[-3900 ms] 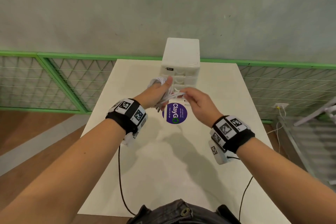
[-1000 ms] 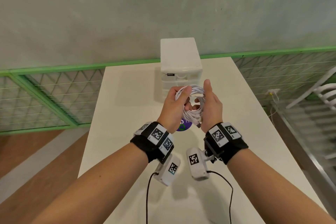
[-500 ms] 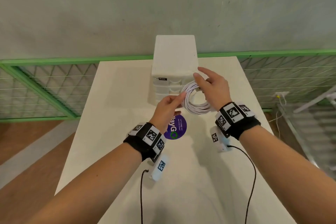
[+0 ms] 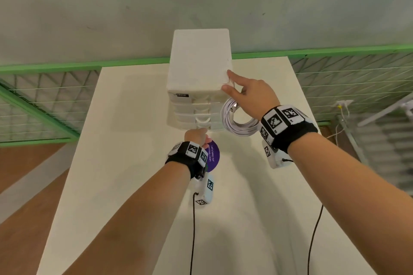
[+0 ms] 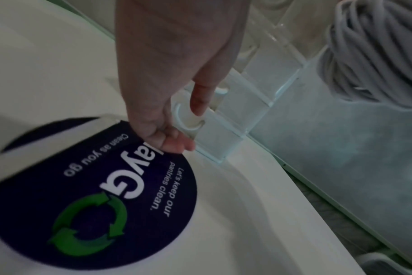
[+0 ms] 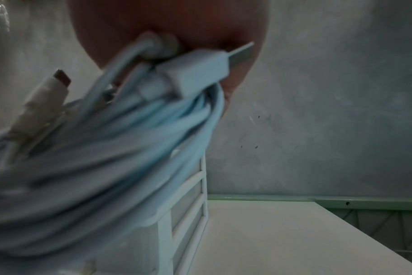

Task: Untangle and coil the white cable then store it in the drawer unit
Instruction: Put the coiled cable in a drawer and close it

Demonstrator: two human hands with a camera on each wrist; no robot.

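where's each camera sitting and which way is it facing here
Head: worn on the head, facing forward and down at the table and drawer unit; both forearms, left hand and right hand show.
Left wrist: looks along the left hand at the bottom drawer handle and purple sticker; palm and fingers show.
Right wrist: looks along the right hand at the coiled white cable it holds and the wall; only the palm shows.
Shared: all three views show the drawer unit and cable.
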